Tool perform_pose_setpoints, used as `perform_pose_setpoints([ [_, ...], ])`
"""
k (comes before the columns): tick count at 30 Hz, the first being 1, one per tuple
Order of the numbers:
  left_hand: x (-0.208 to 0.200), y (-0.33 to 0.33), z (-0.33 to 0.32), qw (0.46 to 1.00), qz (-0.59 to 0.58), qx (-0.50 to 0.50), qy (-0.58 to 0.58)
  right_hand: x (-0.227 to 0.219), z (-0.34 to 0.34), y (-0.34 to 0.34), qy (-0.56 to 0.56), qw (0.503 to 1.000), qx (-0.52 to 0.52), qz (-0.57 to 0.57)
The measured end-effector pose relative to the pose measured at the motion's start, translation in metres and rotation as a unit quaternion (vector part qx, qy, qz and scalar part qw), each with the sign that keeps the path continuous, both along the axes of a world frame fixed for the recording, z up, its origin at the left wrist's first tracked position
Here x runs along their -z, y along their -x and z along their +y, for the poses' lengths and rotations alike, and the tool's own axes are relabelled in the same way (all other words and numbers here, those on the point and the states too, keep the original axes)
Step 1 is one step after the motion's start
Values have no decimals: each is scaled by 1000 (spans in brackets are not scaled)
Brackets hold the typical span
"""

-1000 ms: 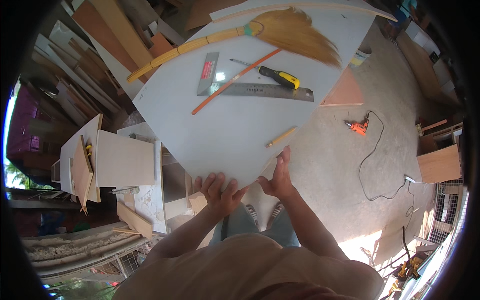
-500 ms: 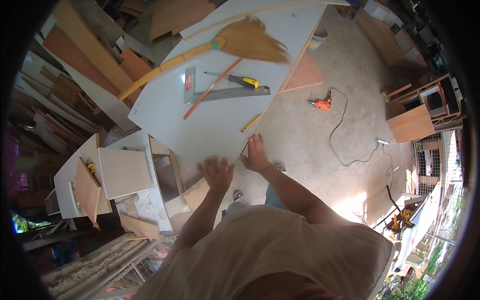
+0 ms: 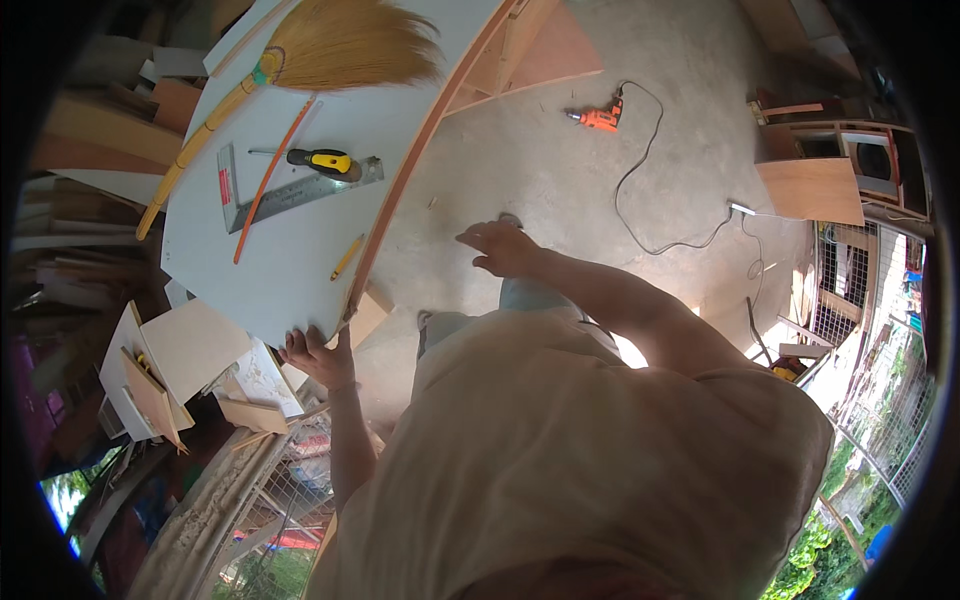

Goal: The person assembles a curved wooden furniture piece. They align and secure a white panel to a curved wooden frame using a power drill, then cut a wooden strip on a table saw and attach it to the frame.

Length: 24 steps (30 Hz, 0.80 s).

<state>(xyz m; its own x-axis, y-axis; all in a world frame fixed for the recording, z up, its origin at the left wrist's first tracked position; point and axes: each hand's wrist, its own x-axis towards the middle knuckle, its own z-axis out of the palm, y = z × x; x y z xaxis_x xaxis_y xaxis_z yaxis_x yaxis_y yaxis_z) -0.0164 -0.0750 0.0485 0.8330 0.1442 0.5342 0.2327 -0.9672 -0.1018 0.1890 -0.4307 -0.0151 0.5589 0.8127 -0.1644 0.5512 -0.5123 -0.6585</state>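
Left hand (image 3: 322,360) at the near corner of a white board (image 3: 280,292), right hand (image 3: 503,248) empty, fingers loosely extended above the floor (image 3: 560,200).
The left fingers touch the board's edge; whether they grip it I can't tell. Just beyond them lies a yellow pencil (image 3: 347,257); farther up, a black-and-yellow screwdriver (image 3: 325,160) overlaps a metal square (image 3: 300,192), an orange strip (image 3: 262,200) crossing it, with a broom (image 3: 340,50) past those. Well ahead of the right hand sits an orange drill (image 3: 600,118). Far to that hand's right, a wooden cabinet (image 3: 840,127) holds something dark, too shadowed to make out.
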Motion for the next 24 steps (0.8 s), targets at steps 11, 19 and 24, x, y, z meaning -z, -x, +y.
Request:
perform_pose_setpoints([
  [11,-21,-21,-29,995,74,-55,-34,113,-421,-72,356,803,472,78],
  [19,-43,-17,-42,930,239,-262,-100,288,-426,-234,367,843,366,142],
  [24,-56,4,-48,842,288,-444,-109,424,-402,-370,335,879,318,115],
])
